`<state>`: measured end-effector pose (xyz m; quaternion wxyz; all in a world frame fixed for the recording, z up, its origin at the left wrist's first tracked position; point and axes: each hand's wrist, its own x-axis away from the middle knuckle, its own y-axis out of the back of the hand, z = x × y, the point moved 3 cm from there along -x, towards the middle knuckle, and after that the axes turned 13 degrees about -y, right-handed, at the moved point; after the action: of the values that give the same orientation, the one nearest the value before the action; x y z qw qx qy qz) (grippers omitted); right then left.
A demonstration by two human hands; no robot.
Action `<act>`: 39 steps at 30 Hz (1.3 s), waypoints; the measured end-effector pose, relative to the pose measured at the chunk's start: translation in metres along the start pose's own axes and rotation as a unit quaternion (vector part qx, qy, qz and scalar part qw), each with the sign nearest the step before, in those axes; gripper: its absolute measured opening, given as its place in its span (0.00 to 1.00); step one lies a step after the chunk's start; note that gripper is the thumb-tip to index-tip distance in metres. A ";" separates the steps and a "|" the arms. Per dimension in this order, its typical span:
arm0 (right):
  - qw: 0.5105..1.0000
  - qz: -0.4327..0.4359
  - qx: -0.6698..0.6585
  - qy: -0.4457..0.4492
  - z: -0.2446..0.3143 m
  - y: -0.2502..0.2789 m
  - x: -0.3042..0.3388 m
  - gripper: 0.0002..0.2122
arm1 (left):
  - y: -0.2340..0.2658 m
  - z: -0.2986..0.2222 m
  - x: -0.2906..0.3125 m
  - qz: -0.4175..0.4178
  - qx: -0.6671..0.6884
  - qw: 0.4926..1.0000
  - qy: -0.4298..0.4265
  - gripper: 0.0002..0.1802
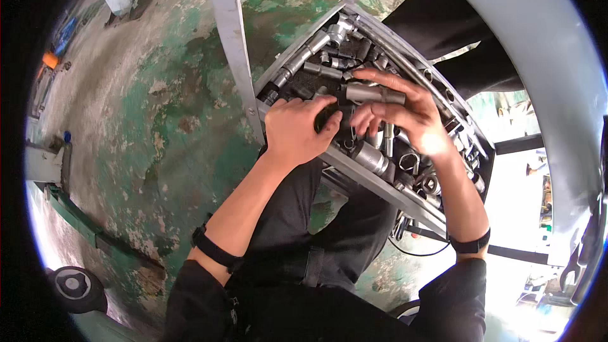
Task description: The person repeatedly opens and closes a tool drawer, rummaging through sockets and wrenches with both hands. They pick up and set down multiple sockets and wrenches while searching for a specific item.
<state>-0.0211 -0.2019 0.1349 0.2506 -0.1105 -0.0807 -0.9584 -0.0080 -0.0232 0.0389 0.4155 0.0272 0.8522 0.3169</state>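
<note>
An open metal drawer [356, 177] full of sockets and other steel tool parts lies before me. My right hand [415, 111] is over its middle, with a long grey cylindrical socket [375, 94] between its fingers; one finger stretches along above the socket and others curl below it. At the drawer's near left edge, my left hand [296, 125] has thumb and fingers curled toward each other. Something dark shows between them, but its kind is unclear. A large socket [370, 158] and a ring-shaped socket [408, 163] rest below my right hand.
A long jointed steel bar [303, 58] lies along the drawer's far left side. A grey upright post [226, 31] rises at the left. Another person's dark trouser leg [437, 16] is close behind the drawer. A wheel [77, 288] stands at lower left on the worn green floor [183, 120].
</note>
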 end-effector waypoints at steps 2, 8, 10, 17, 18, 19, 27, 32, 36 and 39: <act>0.996 0.012 -0.084 0.014 0.000 -0.015 0.010 0.26 | 0.009 -0.005 -0.003 -0.018 0.116 0.993 0.029 0.20; 0.988 0.020 -0.150 0.025 0.001 -0.031 0.028 0.32 | 0.033 -0.044 -0.010 -0.076 0.365 0.926 -0.051 0.11; 0.991 -0.010 -0.130 -0.010 -0.002 -0.033 0.034 0.32 | 0.040 -0.053 -0.013 -0.074 0.368 0.924 -0.072 0.14; 0.993 -0.019 -0.103 -0.059 -0.024 -0.044 0.037 0.29 | 0.051 -0.080 -0.014 -0.090 0.309 0.939 -0.120 0.20; 0.993 0.004 -0.109 -0.054 -0.025 -0.045 0.037 0.28 | 0.052 -0.081 -0.013 -0.084 0.285 0.945 -0.138 0.20; 0.991 0.039 -0.115 -0.049 -0.026 -0.046 0.036 0.28 | 0.052 -0.082 -0.012 -0.073 0.289 0.945 -0.137 0.19; 0.993 -0.106 -0.043 0.009 -0.014 -0.045 0.054 0.22 | 0.054 -0.057 0.004 -0.102 0.389 0.916 0.010 0.17; 0.989 -0.143 -0.028 0.034 -0.010 -0.044 0.061 0.19 | 0.047 -0.046 0.018 -0.078 0.441 0.892 0.056 0.19; 0.975 -0.157 0.075 0.137 -0.011 -0.036 0.070 0.19 | 0.043 -0.037 0.028 -0.039 0.341 0.937 0.063 0.19; 0.973 -0.158 0.081 0.147 -0.024 -0.028 0.074 0.19 | 0.040 -0.036 0.033 -0.023 0.278 0.959 0.049 0.18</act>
<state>-0.1026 -0.2169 0.1278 0.1134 0.0663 -0.1369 -0.9818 -0.0646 0.0000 0.0549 0.3563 0.1068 0.9264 0.0584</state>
